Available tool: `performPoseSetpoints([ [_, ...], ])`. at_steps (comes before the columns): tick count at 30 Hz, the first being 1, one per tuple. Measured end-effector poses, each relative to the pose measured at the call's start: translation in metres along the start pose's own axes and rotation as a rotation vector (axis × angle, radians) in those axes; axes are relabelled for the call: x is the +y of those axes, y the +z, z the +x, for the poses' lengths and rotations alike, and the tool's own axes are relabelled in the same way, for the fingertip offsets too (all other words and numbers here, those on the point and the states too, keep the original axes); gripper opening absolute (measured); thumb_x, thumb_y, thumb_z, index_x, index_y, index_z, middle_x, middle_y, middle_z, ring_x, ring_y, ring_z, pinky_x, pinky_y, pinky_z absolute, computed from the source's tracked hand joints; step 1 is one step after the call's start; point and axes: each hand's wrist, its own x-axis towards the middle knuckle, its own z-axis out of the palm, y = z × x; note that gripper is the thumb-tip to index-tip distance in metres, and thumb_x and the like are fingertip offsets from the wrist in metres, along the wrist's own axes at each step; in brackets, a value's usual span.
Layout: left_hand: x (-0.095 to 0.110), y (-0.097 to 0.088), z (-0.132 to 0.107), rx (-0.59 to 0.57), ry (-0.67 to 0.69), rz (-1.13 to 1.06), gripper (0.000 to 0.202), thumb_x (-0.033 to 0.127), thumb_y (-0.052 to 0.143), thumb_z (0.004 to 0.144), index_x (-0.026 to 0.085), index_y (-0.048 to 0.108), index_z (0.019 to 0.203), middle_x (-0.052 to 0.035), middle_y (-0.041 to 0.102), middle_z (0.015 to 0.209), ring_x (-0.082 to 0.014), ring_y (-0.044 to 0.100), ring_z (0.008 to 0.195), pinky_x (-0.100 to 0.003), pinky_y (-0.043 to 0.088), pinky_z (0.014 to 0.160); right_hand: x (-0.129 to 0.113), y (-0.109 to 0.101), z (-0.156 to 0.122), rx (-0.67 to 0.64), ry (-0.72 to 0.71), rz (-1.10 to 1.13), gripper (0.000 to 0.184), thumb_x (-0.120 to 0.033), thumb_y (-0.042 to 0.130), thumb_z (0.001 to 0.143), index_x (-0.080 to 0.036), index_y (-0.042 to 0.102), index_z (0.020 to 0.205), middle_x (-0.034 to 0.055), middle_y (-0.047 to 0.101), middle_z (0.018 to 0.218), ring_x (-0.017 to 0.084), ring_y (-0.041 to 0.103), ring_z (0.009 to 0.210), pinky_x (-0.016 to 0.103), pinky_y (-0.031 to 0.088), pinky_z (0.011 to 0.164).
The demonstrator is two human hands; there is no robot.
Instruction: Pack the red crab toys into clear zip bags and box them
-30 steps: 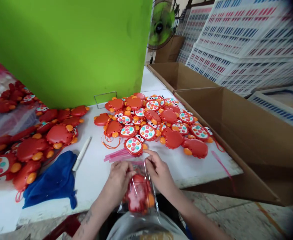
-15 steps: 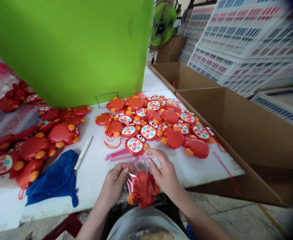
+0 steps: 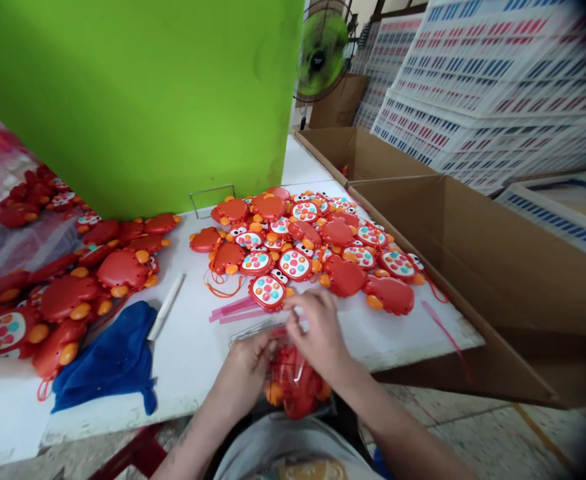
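Two hands work close together at the top of a clear plastic bag (image 3: 307, 373): the left hand (image 3: 245, 370) is pinching its upper edge, and the right hand (image 3: 320, 337) is curled over it with fingers closed. Inside the bag, just below the hands, is a red crab toy (image 3: 293, 387). Ahead of the hands, a heap of crab toys (image 3: 295, 265) lies on a white table (image 3: 193, 373), and pink plastic strips (image 3: 233, 310) are near the left hand. Left of the hands are a blue cloth (image 3: 105, 360) and a white stick (image 3: 166, 307); right of them stands a cardboard box (image 3: 473, 287)
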Motion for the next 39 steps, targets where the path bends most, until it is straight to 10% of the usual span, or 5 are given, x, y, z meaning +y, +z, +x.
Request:
performPoseSetpoints([
  [4, -0.017, 0.002, 0.003, 0.033, -0.136, -0.193, 0.035, 0.040, 0.047, 0.088, 0.017, 0.065, 0.107, -0.0079, 0.071, 0.096, -0.0192, 0.063, 0.079, -0.028, 0.048, 0.069, 0.025, -0.024, -0.002, 0.066, 0.195, 0.024, 0.016, -0.013, 0.052, 0.079, -0.022, 0.058, 0.091, 0.0045, 0.065, 0.085, 0.023, 0.057, 0.086, 0.039, 0.047, 0.078],
  [14, 0.012, 0.004, 0.005, 0.065, 0.012, 0.038, 0.021, 0.027, 0.048, 0.087, 0.018, 0.067, 0.084, -0.0033, 0.068, 0.076, -0.0180, 0.060, 0.070, -0.025, 0.044, 0.068, -0.025, -0.001, -0.008, -0.251, -0.176, 0.088, 0.038, -0.008, 0.043, 0.088, -0.022, 0.052, 0.122, 0.0072, 0.067, 0.097, 0.022, 0.060, 0.088, 0.037, 0.049, 0.078],
  [29, -0.044, -0.011, 0.013, 0.156, -0.300, -0.496, 0.044, 0.048, 0.062, 0.076, 0.014, 0.057, 0.103, -0.0092, 0.069, 0.091, -0.0162, 0.064, 0.071, -0.026, 0.049, 0.059, 0.109, -0.070, -0.059, 0.186, 0.338, -0.320, 0.010, -0.020, 0.049, 0.079, -0.020, 0.058, 0.081, 0.0061, 0.062, 0.081, 0.023, 0.054, 0.078, 0.039, 0.045, 0.073],
  [33, -0.038, -0.012, 0.011, 0.142, -0.332, -0.564, 0.051, 0.049, 0.069, 0.071, 0.014, 0.058, 0.105, -0.0090, 0.069, 0.092, -0.0155, 0.063, 0.070, -0.027, 0.051, 0.062, 0.111, -0.071, -0.082, -0.087, 0.126, -0.353, 0.018, -0.021, 0.048, 0.085, -0.022, 0.064, 0.092, 0.0081, 0.064, 0.097, 0.024, 0.056, 0.091, 0.043, 0.045, 0.083],
  [39, -0.037, -0.011, 0.011, 0.108, -0.321, -0.543, 0.041, 0.045, 0.075, 0.066, 0.012, 0.066, 0.089, -0.0035, 0.066, 0.078, -0.0115, 0.058, 0.065, -0.023, 0.049, 0.060, 0.082, -0.058, -0.052, 0.194, 0.182, -0.356, 0.025, -0.016, 0.044, 0.085, -0.021, 0.064, 0.099, 0.0106, 0.060, 0.097, 0.025, 0.054, 0.095, 0.044, 0.045, 0.085],
])
